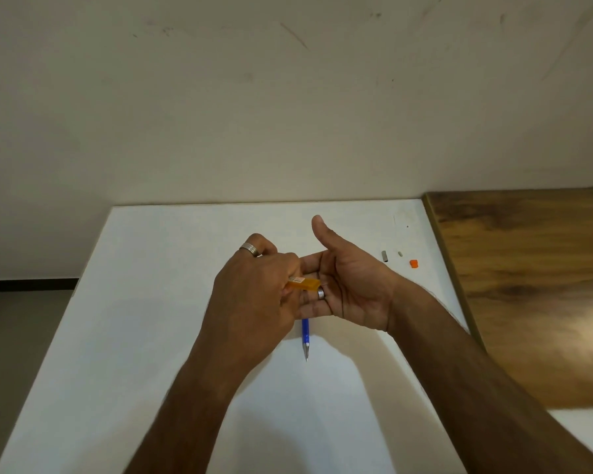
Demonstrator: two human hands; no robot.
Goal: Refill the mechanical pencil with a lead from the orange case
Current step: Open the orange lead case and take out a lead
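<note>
My left hand (254,289) grips the orange lead case (305,284), tilted with its open end over the palm of my right hand (350,285). That right hand is held palm up, fingers spread, thumb raised; a thin lead seems to stick out at the case's mouth by the ringed finger. The blue mechanical pencil (305,336) lies on the white table (151,336) under my hands, tip pointing toward me, its upper part hidden. To the right lie the orange case cap (414,264), a small grey metal cap (386,256) and a tiny white eraser (400,254).
A wooden surface (534,285) adjoins the white table on the right. A plain wall stands behind the table's far edge. The floor shows at the left.
</note>
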